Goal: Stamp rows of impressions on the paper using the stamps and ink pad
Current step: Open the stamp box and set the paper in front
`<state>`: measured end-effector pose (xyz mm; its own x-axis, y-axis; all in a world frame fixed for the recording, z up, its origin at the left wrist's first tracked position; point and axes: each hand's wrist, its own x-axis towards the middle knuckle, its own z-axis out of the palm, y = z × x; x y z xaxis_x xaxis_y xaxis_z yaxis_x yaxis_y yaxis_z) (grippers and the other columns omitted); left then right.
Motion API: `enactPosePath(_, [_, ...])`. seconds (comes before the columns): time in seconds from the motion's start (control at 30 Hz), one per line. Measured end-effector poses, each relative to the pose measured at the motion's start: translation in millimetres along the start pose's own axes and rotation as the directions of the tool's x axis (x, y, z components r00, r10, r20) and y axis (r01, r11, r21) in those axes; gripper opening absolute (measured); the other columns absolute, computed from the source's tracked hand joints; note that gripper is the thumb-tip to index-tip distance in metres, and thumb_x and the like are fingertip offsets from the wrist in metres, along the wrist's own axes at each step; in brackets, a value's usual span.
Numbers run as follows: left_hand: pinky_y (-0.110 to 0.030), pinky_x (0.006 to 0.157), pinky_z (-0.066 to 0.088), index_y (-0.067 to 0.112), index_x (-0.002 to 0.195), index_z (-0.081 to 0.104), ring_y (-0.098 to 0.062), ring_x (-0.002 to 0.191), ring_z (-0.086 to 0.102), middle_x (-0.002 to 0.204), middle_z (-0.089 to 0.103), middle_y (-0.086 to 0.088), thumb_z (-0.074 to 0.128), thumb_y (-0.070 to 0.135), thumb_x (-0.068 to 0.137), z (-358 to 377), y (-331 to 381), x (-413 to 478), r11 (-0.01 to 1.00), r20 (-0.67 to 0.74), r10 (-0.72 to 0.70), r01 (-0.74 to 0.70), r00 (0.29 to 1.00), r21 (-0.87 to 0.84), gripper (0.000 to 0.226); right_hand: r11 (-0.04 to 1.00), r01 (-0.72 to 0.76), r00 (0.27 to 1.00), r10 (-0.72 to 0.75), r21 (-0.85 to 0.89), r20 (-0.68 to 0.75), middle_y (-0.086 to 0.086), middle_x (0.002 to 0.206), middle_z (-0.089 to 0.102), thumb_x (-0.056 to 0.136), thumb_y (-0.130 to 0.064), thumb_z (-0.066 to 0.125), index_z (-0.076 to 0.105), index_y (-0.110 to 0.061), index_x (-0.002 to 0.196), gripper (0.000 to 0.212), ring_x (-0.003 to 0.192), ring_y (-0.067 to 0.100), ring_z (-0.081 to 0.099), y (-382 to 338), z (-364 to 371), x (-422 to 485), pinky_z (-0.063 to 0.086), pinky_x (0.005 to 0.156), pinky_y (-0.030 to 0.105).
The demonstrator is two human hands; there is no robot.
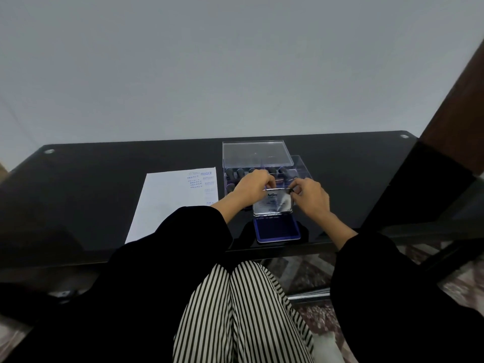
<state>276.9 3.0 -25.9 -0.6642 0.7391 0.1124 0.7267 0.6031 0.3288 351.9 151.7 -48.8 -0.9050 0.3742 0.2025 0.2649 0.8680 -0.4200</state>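
While 2 hands point(251, 186) point(311, 196) pinch its lid point(273, 203), the ink pad point(277, 229) lies beneath.

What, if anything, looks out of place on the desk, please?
On the paper, the impressions at its far right corner look untidy: the left column crowds and overlaps, and lower ones fade out. Nothing looks spilled.

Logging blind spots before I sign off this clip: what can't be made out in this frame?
Head view:
- Stamps in the clear box: several are hidden behind the left hand and right hand, so the count is unclear.
- Paper: the lower impressions are too faint and small to read; its near right part lies under the left sleeve.
- Ink pad lid: the small print is blurred by glare; both hands cover its top edge.
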Motion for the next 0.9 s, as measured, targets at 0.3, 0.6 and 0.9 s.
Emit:
enactPosePath(0.3, [-0.033,0.084,0.047,0.009,0.11,0.064,-0.022,0.097,0.057,0.107,0.058,-0.01,0.055,0.006,0.087,-5,3,-3,0.999,-0.014,0.032,-0.032,0.999,0.009,0.025,1.0,0.008,1.0,-0.008,0.028,0.005,0.002,0.101,0.064,0.084,-0.022,0.058,0.066,-0.022,0.101,0.019,0.098,0.021,0.06,-5,-10,1,0.049,0.078,0.035])
enactPosePath(0.6, [-0.039,0.086,0.048,0.005,0.113,0.064,-0.026,0.097,0.058,0.11,0.061,-0.012,0.045,-0.001,0.084,-14,3,9,0.998,-0.051,0.032,-0.035,0.998,-0.046,0.034,1.0,-0.002,0.998,0.004,0.03,-0.059,0.007,0.105,0.063,0.086,-0.011,0.05,0.067,-0.016,0.1,0.023,0.094,0.026,0.061,-8,-22,29,0.049,0.075,0.035])
enactPosePath(0.9, [-0.035,0.095,0.047,0.007,0.122,0.06,-0.026,0.113,0.057,0.123,0.062,-0.012,0.045,0.0,0.086,-13,-11,48,0.998,0.095,-0.028,0.033,0.995,-0.046,0.04,0.999,0.02,0.99,-0.025,0.04,0.135,0.015,0.109,0.066,0.084,-0.006,0.056,0.069,-0.005,0.1,0.021,0.101,0.029,0.061,-13,-19,82,0.047,0.084,0.034])
